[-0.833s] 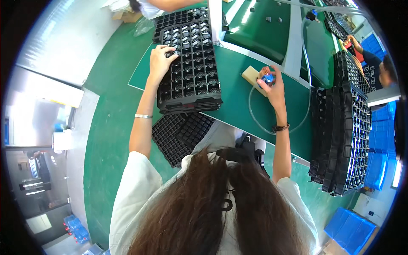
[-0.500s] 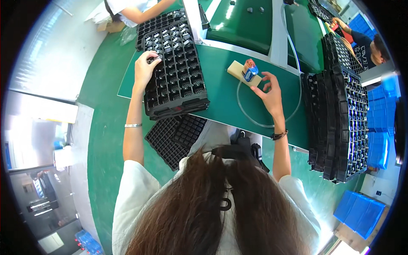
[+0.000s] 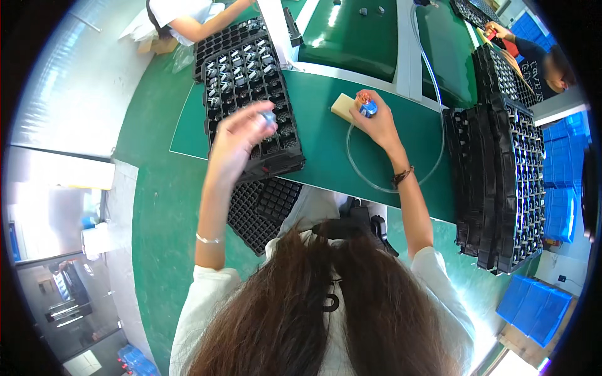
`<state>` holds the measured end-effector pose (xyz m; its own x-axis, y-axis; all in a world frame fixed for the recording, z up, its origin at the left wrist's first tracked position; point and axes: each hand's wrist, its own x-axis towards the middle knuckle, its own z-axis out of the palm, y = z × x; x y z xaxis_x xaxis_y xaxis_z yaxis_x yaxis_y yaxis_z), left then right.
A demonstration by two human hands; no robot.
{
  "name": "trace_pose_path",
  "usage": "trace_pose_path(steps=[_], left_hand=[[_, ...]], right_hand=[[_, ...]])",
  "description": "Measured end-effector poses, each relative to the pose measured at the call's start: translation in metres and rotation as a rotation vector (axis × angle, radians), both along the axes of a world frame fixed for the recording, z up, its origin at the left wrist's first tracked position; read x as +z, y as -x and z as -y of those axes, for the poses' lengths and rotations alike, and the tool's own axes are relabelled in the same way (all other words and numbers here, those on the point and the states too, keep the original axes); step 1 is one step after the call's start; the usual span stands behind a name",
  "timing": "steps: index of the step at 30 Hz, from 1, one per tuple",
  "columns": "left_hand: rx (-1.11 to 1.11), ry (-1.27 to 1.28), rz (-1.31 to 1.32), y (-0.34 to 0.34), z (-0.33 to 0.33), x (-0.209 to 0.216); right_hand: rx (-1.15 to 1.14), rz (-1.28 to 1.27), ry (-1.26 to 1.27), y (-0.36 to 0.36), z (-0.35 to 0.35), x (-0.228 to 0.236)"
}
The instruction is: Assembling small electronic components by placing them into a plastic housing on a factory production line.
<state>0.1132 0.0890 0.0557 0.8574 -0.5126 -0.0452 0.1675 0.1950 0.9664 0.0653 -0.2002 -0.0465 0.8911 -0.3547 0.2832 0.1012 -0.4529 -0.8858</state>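
Note:
My left hand [image 3: 238,139], somewhat smeared by motion, is raised over the near half of a black compartment tray [image 3: 288,160]. A small silvery part [image 3: 269,117] is pinched at its fingertips; its exact kind does not show. Several similar metal parts [image 3: 241,57] sit in the tray's far compartments. On the right, my right hand [image 3: 380,125] is closed around a small blue device with a copper-coloured top [image 3: 369,109]. That device stands on a beige block [image 3: 342,106], whose right end is hidden by the hand.
A clear tube [image 3: 438,88] loops across the green table [image 3: 320,135]. Tall stacked black trays [image 3: 495,182] stand at the right; more trays [image 3: 266,210] lie below the table's near edge. One co-worker's arm [image 3: 200,28] shows at far left, another person [image 3: 539,69] at far right.
My left hand has moved right and nearer from the tray's left side, lifting the silvery part. My right hand has gone from open beside the blue device to closed around it.

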Motion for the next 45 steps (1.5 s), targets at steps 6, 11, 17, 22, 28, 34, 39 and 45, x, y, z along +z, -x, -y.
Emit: trace_pose_path(steps=[6, 11, 17, 22, 28, 34, 39, 45], left_hand=[[-0.313, 0.148, -0.324, 0.074, 0.049, -0.01], [-0.305, 0.28, -0.582, 0.095, 0.066, -0.019], [-0.366, 0.317, -0.643, 0.106, 0.066, -0.04], [-0.289, 0.314, -0.581, 0.096, 0.059, -0.05], [-0.226, 0.383, -0.67, 0.088, 0.061, -0.038], [-0.026, 0.402, -0.487, 0.087, 0.069, -0.043], [0.061, 0.338, -0.42, 0.083, 0.083, -0.036], [0.041, 0.296, -0.363, 0.101, 0.094, -0.031]], right_hand=[[-0.161, -0.019, 0.028, -0.108, 0.096, -0.028], [-0.403, 0.068, 0.272, -0.196, 0.133, -0.01], [-0.462, 0.294, 0.403, -0.235, 0.182, -0.056], [-0.489, -0.022, 0.399, -0.24, 0.166, -0.044], [-0.473, 0.383, 0.399, -0.22, 0.169, -0.035], [-0.121, 0.202, -0.717, -0.093, 0.089, 0.015], [0.111, 0.113, -0.848, 0.039, -0.035, 0.073], [0.095, 0.147, -0.765, 0.089, -0.068, 0.074]])
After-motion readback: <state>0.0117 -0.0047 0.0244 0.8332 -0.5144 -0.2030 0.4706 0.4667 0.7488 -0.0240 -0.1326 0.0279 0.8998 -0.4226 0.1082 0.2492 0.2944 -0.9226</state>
